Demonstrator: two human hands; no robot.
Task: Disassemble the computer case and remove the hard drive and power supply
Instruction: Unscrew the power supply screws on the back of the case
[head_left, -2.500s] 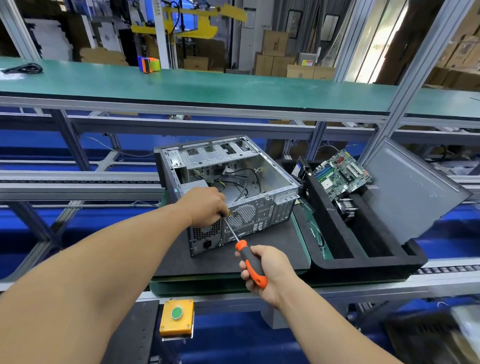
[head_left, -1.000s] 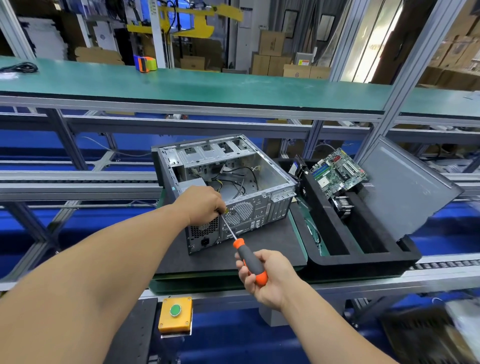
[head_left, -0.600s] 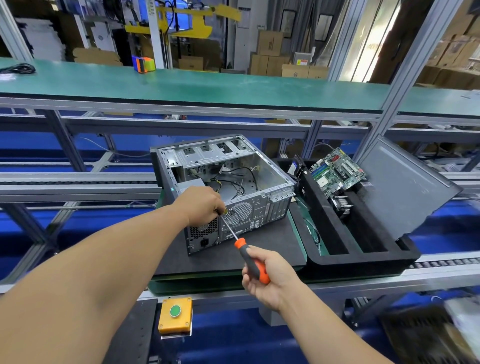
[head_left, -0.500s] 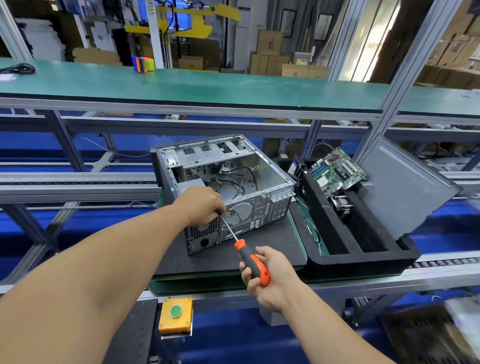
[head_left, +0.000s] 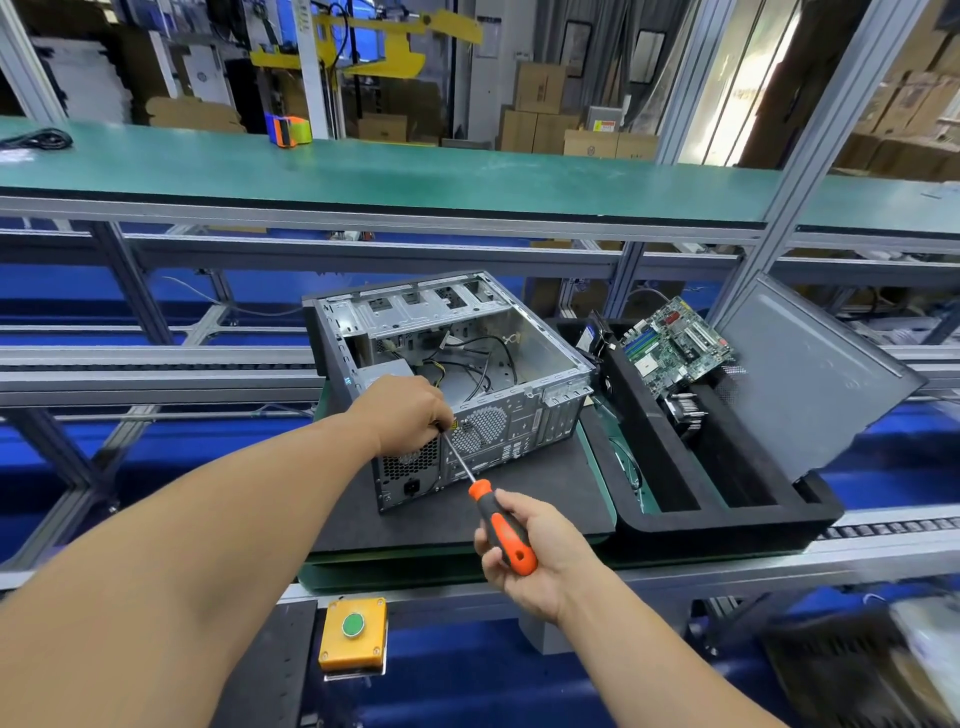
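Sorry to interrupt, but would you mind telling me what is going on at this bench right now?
A person is taking apart an open computer case on a black mat. The right hand grips an orange-handled screwdriver, its tip at the case's rear panel, above the power supply, where the left hand steadies it. The power supply sits in place. A motherboard and the side panel rest in the black tray beside it.

Count: one computer case (head_left: 457, 364), one screwdriver (head_left: 491, 506), two hands, left (head_left: 410, 410) and right (head_left: 535, 551). At 3 o'clock of the case: one black tray (head_left: 727, 519), one motherboard (head_left: 672, 345), one side panel (head_left: 815, 374). One yellow button box (head_left: 354, 634) at 6 o'clock; background cardboard boxes (head_left: 540, 88) possibly a dozen, too blurred to count.
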